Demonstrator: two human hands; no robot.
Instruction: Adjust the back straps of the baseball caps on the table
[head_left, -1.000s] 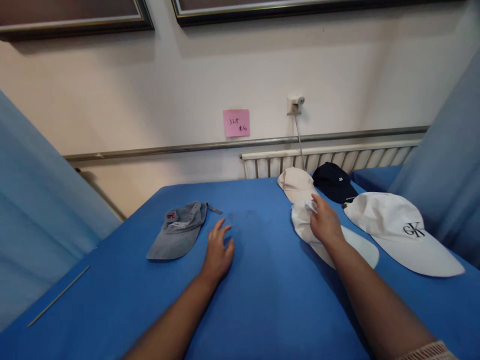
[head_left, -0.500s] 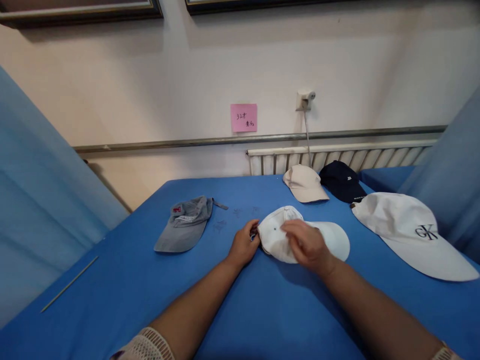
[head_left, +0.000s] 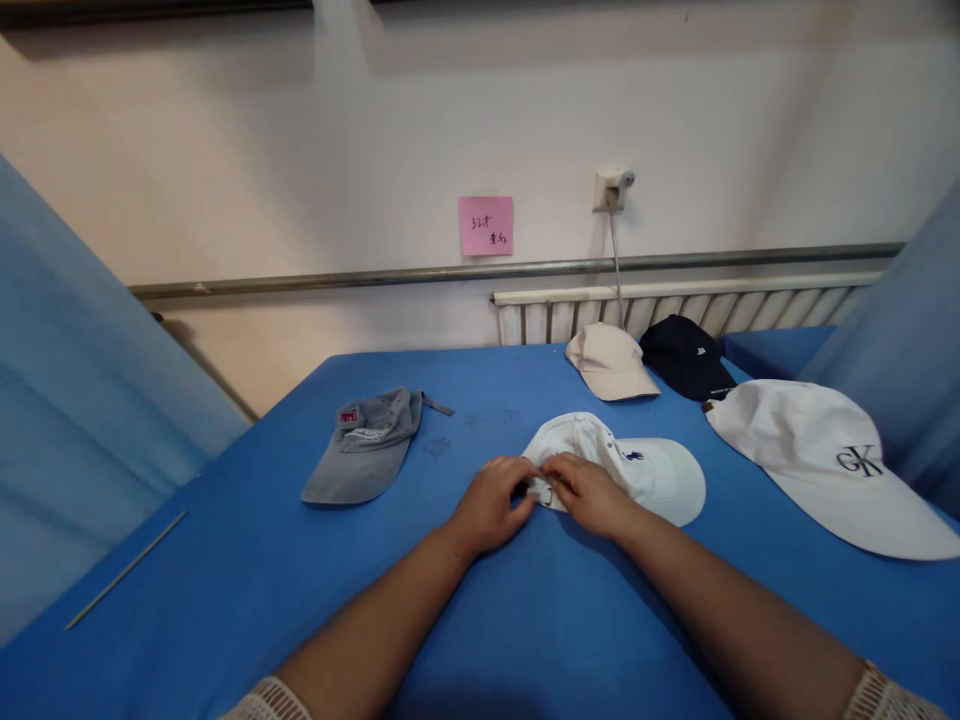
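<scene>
A white baseball cap (head_left: 660,480) with a small dark logo lies on the blue-covered table (head_left: 525,620), its brim pointing right. At its back strap, where a small metal buckle shows, both hands meet. My left hand (head_left: 495,505) is closed on the strap's left part, thumb below. Pressed against the back edge beside it, my right hand (head_left: 589,495) has its fingers pinched on the cap. The fingertips partly hide the strap. To the left rests a grey cap (head_left: 367,445) with a red patch, its strap end sticking out.
Back right are a beige cap (head_left: 611,360) and a navy cap (head_left: 684,355). A larger white cap (head_left: 817,460) with black letters lies at the right. A thin stick (head_left: 126,570) is at the left edge. Behind the table run a radiator (head_left: 555,320) and a metal pipe (head_left: 375,280).
My right hand has moved left and down from above the crown to the back strap. My left hand has closed on the strap, and the cap's logo has come into view.
</scene>
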